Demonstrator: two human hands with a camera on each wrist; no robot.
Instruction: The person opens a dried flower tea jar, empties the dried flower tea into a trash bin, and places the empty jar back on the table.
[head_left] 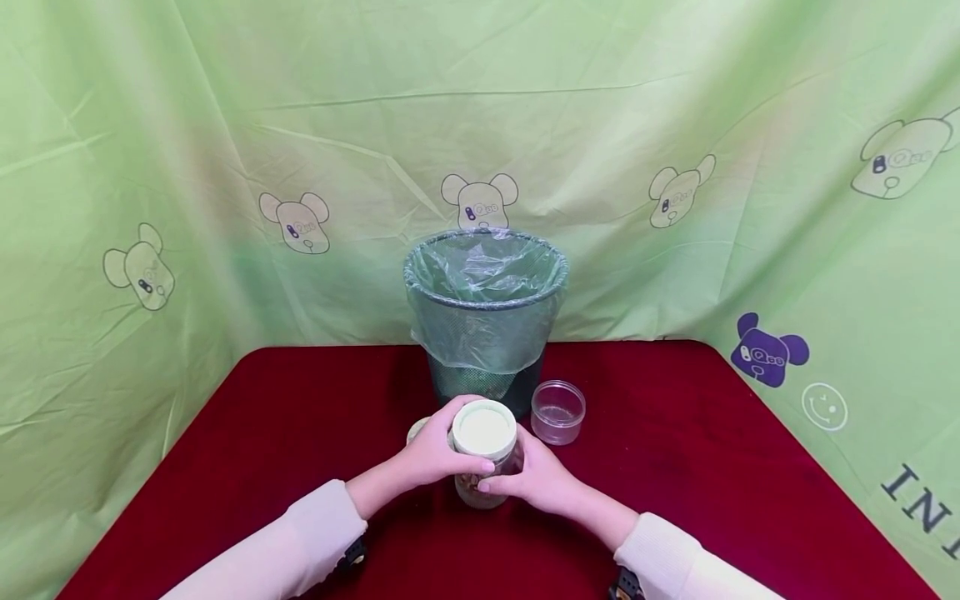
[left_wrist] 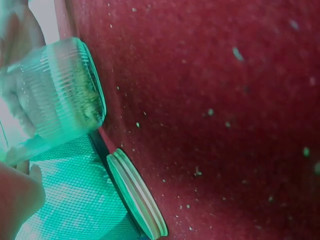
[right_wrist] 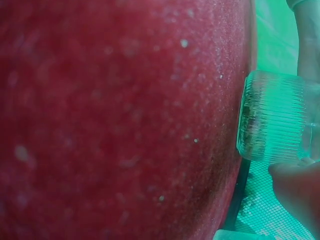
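Observation:
A clear ribbed jar (head_left: 480, 493) with a white lid (head_left: 484, 429) stands upright between my two hands at the middle of the red table. My left hand (head_left: 433, 448) curls round its upper left side, thumb across the front just below the lid. From the right, my right hand (head_left: 546, 477) grips the jar's side, its thumb also on the front. Small brownish bits show in the bottom of the jar (left_wrist: 62, 92) in the left wrist view. The right wrist view shows the ribbed wall of the same jar (right_wrist: 275, 117) near the cloth.
Behind the hands stands a mesh waste bin (head_left: 487, 333) lined with a clear bag. An open clear container (head_left: 558, 414) is right of the bin's base. A round lid (left_wrist: 136, 194) lies behind my left hand. Pale crumbs dot the red cloth (left_wrist: 225, 165). A green curtain (head_left: 337, 125) encloses the table.

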